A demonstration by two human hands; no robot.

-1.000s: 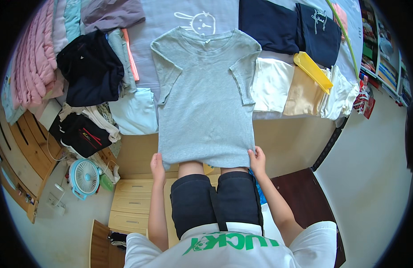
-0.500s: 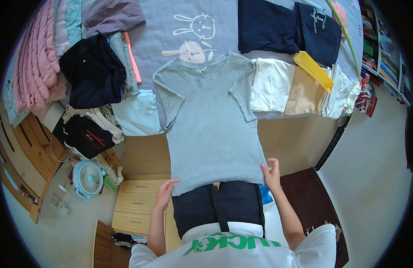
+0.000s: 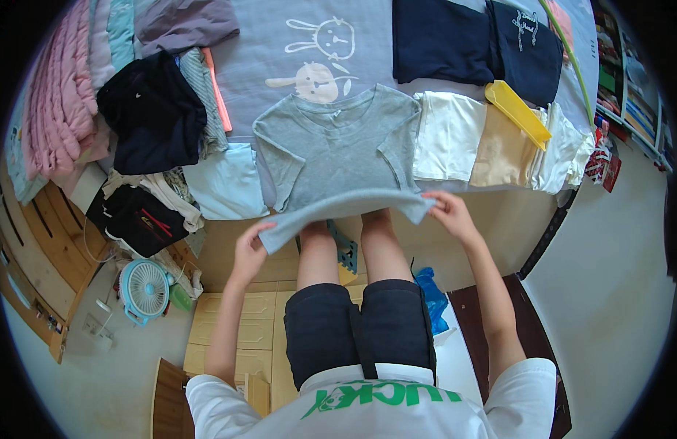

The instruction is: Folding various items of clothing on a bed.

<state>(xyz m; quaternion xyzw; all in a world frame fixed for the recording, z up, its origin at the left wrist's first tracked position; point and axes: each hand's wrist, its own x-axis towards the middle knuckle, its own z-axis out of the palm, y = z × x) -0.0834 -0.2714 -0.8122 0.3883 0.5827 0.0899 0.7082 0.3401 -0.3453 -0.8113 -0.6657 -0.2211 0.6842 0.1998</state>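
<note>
A grey T-shirt lies with its neck and sleeves spread on the bed, collar away from me. Its lower part is lifted off the bed's front edge, and the hem bows upward between my hands. My left hand pinches the left hem corner. At the right hem corner, my right hand grips the fabric between thumb and fingers. Folded light blue cloth lies left of the shirt, and folded white cloth touches its right sleeve.
Folded dark clothes and a yellow plastic piece lie on the right of the bed. Black garments and a pink quilted pile are on the left. Below stand a blue fan and a blue plastic bag.
Both hands have moved forward and up, carrying the shirt's hem toward the bed. The lower part, flat before, is now raised and folding, and my legs show beneath it.
</note>
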